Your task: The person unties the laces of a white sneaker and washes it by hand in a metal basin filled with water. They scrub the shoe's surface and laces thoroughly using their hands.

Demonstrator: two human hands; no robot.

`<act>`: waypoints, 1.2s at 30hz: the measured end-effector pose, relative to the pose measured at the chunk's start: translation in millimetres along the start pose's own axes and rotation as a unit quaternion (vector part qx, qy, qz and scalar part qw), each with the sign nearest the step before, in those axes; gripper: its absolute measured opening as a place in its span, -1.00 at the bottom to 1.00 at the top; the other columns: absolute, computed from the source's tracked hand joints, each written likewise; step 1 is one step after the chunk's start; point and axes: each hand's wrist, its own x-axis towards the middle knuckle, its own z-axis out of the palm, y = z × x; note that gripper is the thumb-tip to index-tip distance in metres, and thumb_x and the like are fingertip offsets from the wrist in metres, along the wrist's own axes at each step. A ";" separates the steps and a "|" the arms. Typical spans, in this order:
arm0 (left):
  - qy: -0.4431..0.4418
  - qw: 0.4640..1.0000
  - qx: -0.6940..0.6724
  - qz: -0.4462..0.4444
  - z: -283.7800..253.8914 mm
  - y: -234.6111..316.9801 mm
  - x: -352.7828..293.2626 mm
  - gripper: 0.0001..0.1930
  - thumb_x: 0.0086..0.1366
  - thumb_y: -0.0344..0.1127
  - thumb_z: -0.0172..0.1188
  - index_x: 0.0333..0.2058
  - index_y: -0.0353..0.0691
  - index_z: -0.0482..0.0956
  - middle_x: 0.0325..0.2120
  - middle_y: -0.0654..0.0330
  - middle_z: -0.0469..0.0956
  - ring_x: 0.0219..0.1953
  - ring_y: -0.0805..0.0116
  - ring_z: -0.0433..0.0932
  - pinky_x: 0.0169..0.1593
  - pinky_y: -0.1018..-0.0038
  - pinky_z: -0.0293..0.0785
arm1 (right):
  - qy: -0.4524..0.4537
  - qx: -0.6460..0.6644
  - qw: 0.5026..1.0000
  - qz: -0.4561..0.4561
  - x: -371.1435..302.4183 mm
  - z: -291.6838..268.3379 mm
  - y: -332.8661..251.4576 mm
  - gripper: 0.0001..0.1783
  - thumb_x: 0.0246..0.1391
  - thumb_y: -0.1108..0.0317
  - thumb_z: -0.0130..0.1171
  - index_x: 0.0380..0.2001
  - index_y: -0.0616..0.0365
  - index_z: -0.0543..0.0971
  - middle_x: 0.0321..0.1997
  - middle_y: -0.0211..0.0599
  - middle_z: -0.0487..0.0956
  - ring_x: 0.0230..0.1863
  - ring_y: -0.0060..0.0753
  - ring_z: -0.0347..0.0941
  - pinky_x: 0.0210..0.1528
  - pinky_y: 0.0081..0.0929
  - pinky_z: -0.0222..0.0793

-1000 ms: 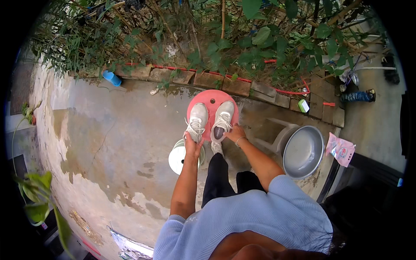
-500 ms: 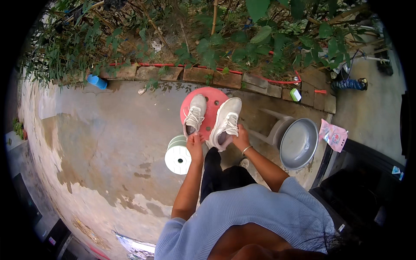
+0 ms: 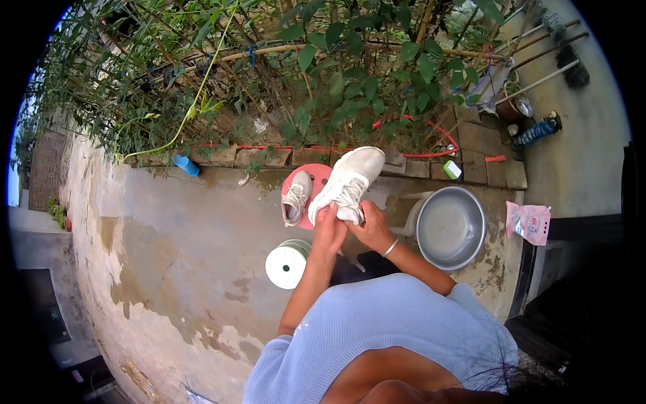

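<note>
Up comes the right shoe (image 3: 355, 176), left hand (image 3: 330, 231) and right hand (image 3: 374, 227) pinching its heel end, the left shoe (image 3: 297, 195) still on the red stool (image 3: 317, 173).

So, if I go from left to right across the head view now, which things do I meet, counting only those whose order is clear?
Blue cup, unheld shoe on the pink stool, held shoe, grey metal basin, pink bag.
</note>
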 end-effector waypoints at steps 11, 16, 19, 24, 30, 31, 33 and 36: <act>-0.049 0.995 0.076 0.045 100.0 -68.0 -97.6 -0.59 0.34 -0.37 0.00 0.13 -0.32 0.26 0.07 0.10 0.40 0.11 0.22 0.38 0.20 0.29 0.28 | 0.029 0.026 0.991 -0.126 -42.7 -141.3 -46.5 -0.78 -0.20 0.43 0.34 -0.42 0.18 0.53 -0.41 -0.28 0.45 -0.53 -0.35 0.40 -0.49 -0.45 0.34; -0.021 0.991 0.111 0.068 108.7 -83.5 -108.6 -0.62 0.31 -0.45 0.00 0.10 -0.37 0.30 0.03 0.07 0.43 0.07 0.23 0.42 0.17 0.30 0.32 | -0.013 0.133 0.990 -0.048 -68.3 -156.3 -39.2 -0.86 -0.12 0.48 0.27 -0.54 0.24 0.49 -0.50 -0.33 0.43 -0.55 -0.51 0.37 -0.51 -0.54 0.30; -0.017 0.992 0.114 0.050 108.4 -80.4 -110.1 -0.63 0.29 -0.48 -0.03 0.07 -0.44 0.31 0.00 0.02 0.44 0.03 0.20 0.46 0.12 0.32 0.38 | -0.043 0.278 0.959 0.038 -78.9 -161.4 -32.1 -0.89 -0.01 0.48 0.19 -0.52 0.24 0.46 -0.54 -0.46 0.42 -0.55 -0.68 0.34 -0.52 -0.64 0.27; -0.056 0.988 0.138 0.032 111.7 -66.6 -120.7 -0.62 0.24 -0.52 -0.02 0.05 -0.44 0.33 -0.03 0.03 0.47 -0.01 0.24 0.49 0.06 0.36 0.43 | -0.044 0.486 0.867 0.105 -88.1 -156.6 -51.7 -0.95 0.16 0.44 0.07 -0.38 0.17 0.47 -0.51 -0.56 0.40 -0.61 -0.81 0.18 -0.61 -0.77 0.10; -0.022 0.983 0.172 0.057 113.4 -51.9 -134.0 -0.62 0.19 -0.57 0.00 0.02 -0.42 0.39 -0.07 0.06 0.50 -0.03 0.28 0.51 0.04 0.39 0.44 | 0.029 0.466 0.873 0.139 -94.0 -138.2 -73.5 -0.90 0.20 0.40 0.02 -0.28 0.18 0.47 -0.54 -0.54 0.39 -0.65 -0.82 0.11 -0.64 -0.79 0.03; -0.014 0.983 0.174 0.059 108.9 -49.8 -133.4 -0.62 0.19 -0.57 0.00 0.02 -0.41 0.39 -0.07 0.07 0.51 -0.04 0.28 0.51 0.03 0.39 0.44 | 0.037 0.479 0.864 0.152 -95.3 -136.7 -76.8 -0.89 0.20 0.40 0.02 -0.27 0.19 0.47 -0.55 -0.54 0.39 -0.65 -0.82 0.10 -0.64 -0.79 0.02; -0.013 0.983 0.174 0.058 105.0 -42.8 -132.1 -0.63 0.17 -0.59 0.00 0.00 -0.44 0.40 -0.08 0.05 0.51 -0.05 0.27 0.51 0.02 0.41 0.44 | 0.049 0.427 0.889 0.156 -97.8 -132.7 -79.5 -0.87 0.18 0.39 0.04 -0.29 0.20 0.52 -0.63 -0.62 0.34 -0.66 -0.84 0.09 -0.65 -0.77 -0.01; -0.009 0.983 0.169 0.068 98.1 -35.5 -130.1 -0.64 0.18 -0.61 0.00 -0.01 -0.45 0.40 -0.09 0.04 0.50 -0.07 0.28 0.52 -0.01 0.43 0.46 | 0.062 0.307 0.940 0.135 -104.5 -126.6 -89.6 -0.85 0.16 0.39 0.05 -0.32 0.22 0.57 -0.69 -0.71 0.28 -0.67 -0.86 0.09 -0.65 -0.74 -0.02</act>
